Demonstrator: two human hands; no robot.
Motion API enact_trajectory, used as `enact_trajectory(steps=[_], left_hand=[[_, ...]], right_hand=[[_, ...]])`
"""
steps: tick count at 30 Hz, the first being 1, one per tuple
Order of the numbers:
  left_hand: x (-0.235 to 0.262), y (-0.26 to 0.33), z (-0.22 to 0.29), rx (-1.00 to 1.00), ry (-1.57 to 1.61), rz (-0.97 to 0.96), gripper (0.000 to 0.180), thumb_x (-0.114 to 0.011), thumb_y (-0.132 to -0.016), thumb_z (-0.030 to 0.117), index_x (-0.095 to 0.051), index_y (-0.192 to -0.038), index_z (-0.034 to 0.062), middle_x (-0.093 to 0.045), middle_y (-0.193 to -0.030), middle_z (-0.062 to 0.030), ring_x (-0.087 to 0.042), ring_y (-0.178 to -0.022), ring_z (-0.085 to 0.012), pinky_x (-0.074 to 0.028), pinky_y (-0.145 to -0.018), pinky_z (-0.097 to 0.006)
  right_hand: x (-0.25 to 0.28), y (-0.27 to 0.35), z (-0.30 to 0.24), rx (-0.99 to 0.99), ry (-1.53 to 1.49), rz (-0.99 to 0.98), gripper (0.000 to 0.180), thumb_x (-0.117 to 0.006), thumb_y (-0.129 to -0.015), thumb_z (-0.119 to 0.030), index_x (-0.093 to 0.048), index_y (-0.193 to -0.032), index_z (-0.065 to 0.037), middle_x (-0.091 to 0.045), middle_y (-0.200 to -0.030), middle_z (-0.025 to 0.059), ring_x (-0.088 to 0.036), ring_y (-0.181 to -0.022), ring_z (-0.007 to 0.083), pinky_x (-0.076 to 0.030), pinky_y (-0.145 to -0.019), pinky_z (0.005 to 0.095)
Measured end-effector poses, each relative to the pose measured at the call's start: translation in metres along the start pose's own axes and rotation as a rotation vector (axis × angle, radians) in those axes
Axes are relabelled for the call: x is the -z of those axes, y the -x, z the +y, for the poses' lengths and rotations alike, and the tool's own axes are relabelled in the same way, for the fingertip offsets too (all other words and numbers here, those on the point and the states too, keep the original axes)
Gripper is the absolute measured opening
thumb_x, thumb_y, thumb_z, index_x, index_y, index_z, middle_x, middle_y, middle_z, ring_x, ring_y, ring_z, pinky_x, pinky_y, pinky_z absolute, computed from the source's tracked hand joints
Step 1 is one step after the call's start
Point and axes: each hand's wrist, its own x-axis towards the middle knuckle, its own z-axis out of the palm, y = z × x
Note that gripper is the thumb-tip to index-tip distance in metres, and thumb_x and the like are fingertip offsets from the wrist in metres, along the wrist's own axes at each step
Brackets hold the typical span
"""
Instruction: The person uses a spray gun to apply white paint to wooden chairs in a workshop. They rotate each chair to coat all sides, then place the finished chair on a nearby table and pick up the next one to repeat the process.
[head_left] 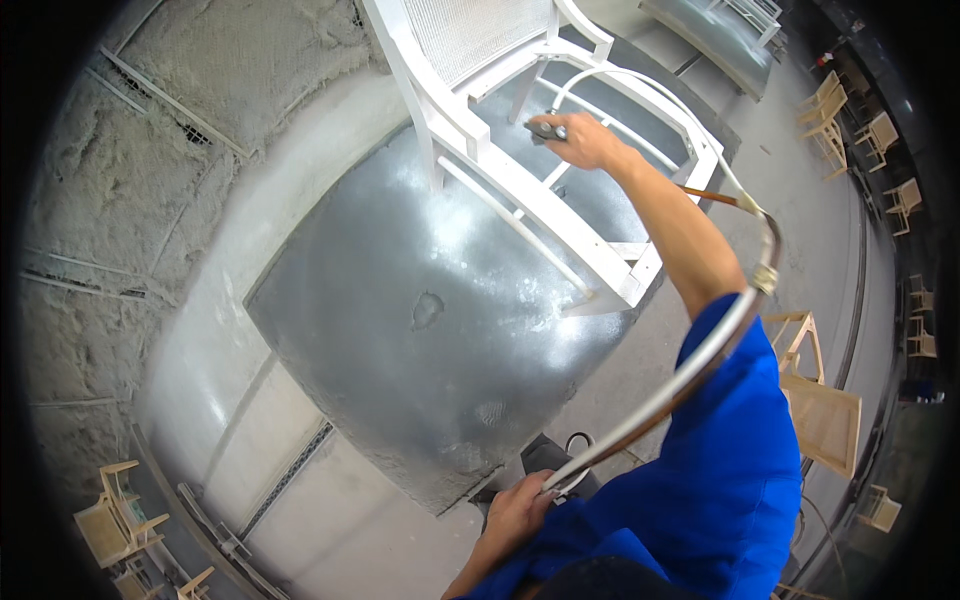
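Observation:
My right hand (pixel 590 142) is reached out over a white chair (pixel 545 205), its fingers wrapped round a spray gun (pixel 547 130). The chair has a woven mesh back and an open seat frame, through which crossbars show. From the gun a pale hose (pixel 690 375) loops out to the right, beside my arm, and comes back toward my body. Low in the picture, my left hand (pixel 515 512) is closed on the lower part of that hose. Under the chair lies a grey, paint-coated board (pixel 400 310).
Bare wooden chairs (pixel 825 420) stand to the right, with several more along the far right edge. Another wooden chair (pixel 115 515) is at the lower left. A crusted, paint-caked wall (pixel 210 70) rises on the left. A second grey board (pixel 705 45) bears a white piece.

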Motion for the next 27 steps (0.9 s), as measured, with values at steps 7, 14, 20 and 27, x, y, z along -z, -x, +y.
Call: enact_trajectory(steps=[7, 14, 20, 27], left_hand=[[-0.008, -0.002, 0.016, -0.306, -0.043, 0.024, 0.027, -0.070, -0.094, 0.008, -0.067, -0.121, 0.0055, -0.074, -0.102, -0.0188, -0.073, -0.089, -0.0378, -0.057, -0.077, -0.042], [-0.017, 0.022, 0.014, -0.287, -0.057, 0.000, 0.031, -0.070, -0.095, 0.007, -0.066, -0.125, 0.0047, -0.074, -0.104, -0.0195, -0.073, -0.092, -0.0379, -0.058, -0.080, -0.041], [-0.004, 0.043, 0.007, -0.308, -0.024, 0.119, 0.029, -0.070, -0.096, 0.008, -0.067, -0.124, 0.0049, -0.075, -0.106, -0.0176, -0.074, -0.094, -0.0357, -0.058, -0.081, -0.039], [0.010, 0.041, 0.004, -0.579, -0.061, 0.171, 0.030, -0.071, -0.092, 0.004, -0.068, -0.122, 0.0056, -0.075, -0.111, -0.0148, -0.074, -0.095, -0.0357, -0.059, -0.082, -0.041]], right_hand=[[0.110, 0.124, -0.082, -0.227, -0.479, 0.139, 0.047, -0.067, -0.095, -0.018, -0.064, -0.142, -0.019, -0.075, -0.120, 0.0165, -0.072, -0.108, 0.0331, -0.054, -0.096, 0.0408], [0.140, 0.076, -0.078, -0.163, -0.200, 0.524, 0.046, -0.071, -0.091, -0.021, -0.069, -0.136, -0.020, -0.076, -0.111, 0.0199, -0.072, -0.105, 0.0411, -0.055, -0.095, 0.0430], [0.198, 0.079, -0.086, -0.226, 0.039, 0.494, 0.042, -0.064, -0.092, -0.022, -0.069, -0.134, -0.022, -0.073, -0.118, 0.0220, -0.068, -0.114, 0.0415, -0.053, -0.099, 0.0466], [0.197, 0.174, -0.189, 0.224, 0.103, 0.073, 0.049, -0.069, -0.089, -0.010, -0.068, -0.138, -0.017, -0.076, -0.112, 0.0207, -0.075, -0.097, 0.0352, -0.057, -0.094, 0.0429]])
